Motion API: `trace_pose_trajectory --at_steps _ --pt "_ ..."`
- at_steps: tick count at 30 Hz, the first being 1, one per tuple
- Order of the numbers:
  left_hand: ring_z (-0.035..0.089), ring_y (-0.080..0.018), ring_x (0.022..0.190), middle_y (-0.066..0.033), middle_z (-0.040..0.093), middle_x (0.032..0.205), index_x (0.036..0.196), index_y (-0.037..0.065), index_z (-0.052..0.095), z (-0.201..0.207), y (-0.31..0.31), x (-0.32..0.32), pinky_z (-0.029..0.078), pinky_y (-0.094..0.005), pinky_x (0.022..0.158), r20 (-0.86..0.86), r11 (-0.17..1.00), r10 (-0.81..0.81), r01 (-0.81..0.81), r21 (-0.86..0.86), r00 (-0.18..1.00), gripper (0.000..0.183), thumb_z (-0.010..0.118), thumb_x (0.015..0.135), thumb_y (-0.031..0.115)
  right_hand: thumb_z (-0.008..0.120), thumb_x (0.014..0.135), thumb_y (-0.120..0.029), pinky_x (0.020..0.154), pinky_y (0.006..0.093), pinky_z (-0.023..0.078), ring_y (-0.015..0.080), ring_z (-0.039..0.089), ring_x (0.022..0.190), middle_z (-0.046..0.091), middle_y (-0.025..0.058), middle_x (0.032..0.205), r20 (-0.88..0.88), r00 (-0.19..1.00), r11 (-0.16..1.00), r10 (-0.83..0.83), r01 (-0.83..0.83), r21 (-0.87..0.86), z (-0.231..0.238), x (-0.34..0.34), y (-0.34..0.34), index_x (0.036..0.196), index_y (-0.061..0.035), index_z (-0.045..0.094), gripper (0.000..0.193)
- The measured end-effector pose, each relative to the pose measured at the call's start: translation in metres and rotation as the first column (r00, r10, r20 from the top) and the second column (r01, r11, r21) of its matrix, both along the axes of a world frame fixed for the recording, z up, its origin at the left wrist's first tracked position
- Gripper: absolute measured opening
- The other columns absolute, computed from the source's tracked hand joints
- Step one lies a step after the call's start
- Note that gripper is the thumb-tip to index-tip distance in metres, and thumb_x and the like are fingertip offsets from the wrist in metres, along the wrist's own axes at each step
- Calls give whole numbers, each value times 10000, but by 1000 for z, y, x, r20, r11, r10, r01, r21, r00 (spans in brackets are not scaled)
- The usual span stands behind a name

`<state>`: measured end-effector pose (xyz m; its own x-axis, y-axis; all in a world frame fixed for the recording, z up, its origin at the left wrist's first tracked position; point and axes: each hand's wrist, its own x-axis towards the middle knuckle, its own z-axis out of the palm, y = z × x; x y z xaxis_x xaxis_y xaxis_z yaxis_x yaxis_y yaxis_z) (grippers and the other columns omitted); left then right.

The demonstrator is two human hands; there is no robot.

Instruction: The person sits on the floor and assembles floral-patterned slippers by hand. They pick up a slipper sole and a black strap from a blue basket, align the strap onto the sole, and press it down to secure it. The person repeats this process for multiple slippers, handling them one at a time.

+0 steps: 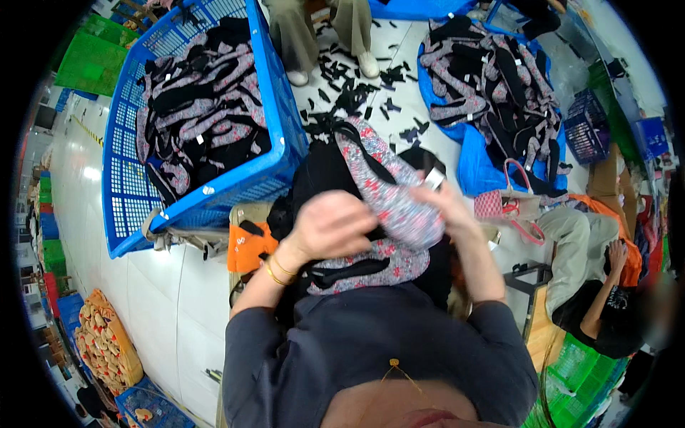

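Speckled grey-pink piece with black lining [403,207] is up in front of the person's chest, between the two hands; long axis slants from far left down to near right, wide rounded end toward the body and the right hand [449,203]. Right hand is nearer: its grip looks closed on the piece's right edge by that rounded end, white tag [434,178] just beside the fingers. Left hand [332,225] is at the near-left side, fingers curled and blurred; can't tell if its grip holds the edge or only sits beside it. From the left grip the piece lies to the right and slightly away; the narrow far end points away from both hands, neither on it. A second speckled piece [403,269] lies below, close to the body, lengthwise roughly left-right. Blue crate [269,78] of similar pieces stands off to the left, beyond the left hand.
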<state>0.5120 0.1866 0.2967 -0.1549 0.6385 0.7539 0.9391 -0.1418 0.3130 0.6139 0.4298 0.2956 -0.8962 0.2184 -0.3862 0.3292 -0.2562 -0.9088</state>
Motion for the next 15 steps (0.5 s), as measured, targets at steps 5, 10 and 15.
trace_pose_trajectory --at_steps 5,10,15 --pt "635 -270 864 -106 668 912 965 25 683 13 -44 -12 488 -349 801 435 938 331 -243 -247 837 135 636 875 115 571 954 -264 566 203 430 149 629 854 657 68 989 -302 762 817 -572 497 -294 20 -16 99 1098 -50 586 258" --pt "645 -180 865 -86 694 924 1002 -2 689 6 -58 21 503 -291 777 706 865 327 102 -492 628 229 540 971 169 589 938 -336 554 208 460 189 672 803 694 124 1007 -152 968 955 199 -157 251 15 17 48 1102 4 615 378" --pt "651 -159 882 -90 693 954 1031 -18 674 -4 -57 21 504 -277 789 762 870 376 83 -486 527 248 521 985 171 741 786 -293 742 380 523 298 666 846 677 163 956 -16 676 353 736 -364 862 5 24 -30 1087 8 636 439"
